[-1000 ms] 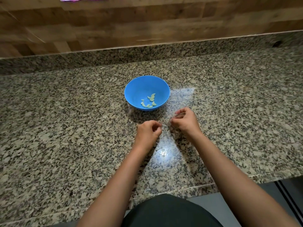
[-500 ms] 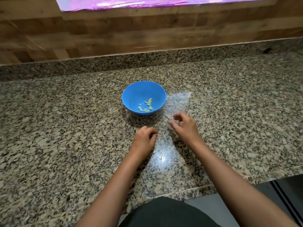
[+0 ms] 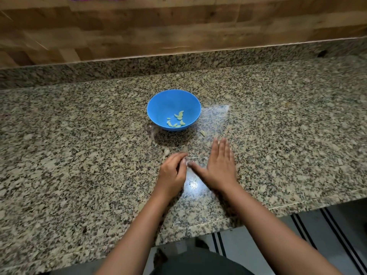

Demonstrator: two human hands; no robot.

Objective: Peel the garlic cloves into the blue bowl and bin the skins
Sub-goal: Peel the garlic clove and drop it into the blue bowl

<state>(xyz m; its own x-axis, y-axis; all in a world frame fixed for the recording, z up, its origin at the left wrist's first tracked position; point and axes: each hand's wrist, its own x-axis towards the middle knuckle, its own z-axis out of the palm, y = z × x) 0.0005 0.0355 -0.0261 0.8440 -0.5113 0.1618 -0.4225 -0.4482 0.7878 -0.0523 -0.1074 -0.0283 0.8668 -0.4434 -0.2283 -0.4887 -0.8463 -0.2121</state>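
Blue bowl (image 3: 158,110): it sits on the worktop (image 3: 59,155), about halfway between the left and right ends and a bit nearer the back edge than the front edge.
Peeled cloves (image 3: 176,121): a small heap of pale green-white pieces lies in the bottom of the bowl, on the side nearer the front edge.
Loose clove (image 3: 202,132): one small pale piece lies on the worktop just beside the bowl, toward the right end and the front edge. It does not touch the bowl.
Unpeeled clove (image 3: 166,151): a pale lump lies on the worktop in front of the bowl, just beside the left hand's fingers.
Left hand (image 3: 171,171): it rests on the worktop in front of the bowl with the fingers curled in. Something thin and pale shows at the fingertips, but it is too small to say what it is or if the hand holds it.
Right hand (image 3: 219,165): it lies flat on the worktop, palm down, fingers stretched out and pointing at the back edge. It holds nothing. Its thumb reaches over to the left hand's fingertips.
Skins (image 3: 191,155): thin pale bits lie on the worktop between the two hands.
Skin scrap (image 3: 176,222): one more pale bit lies close to the front edge.
Wall (image 3: 178,26): brown wood runs behind the back edge.
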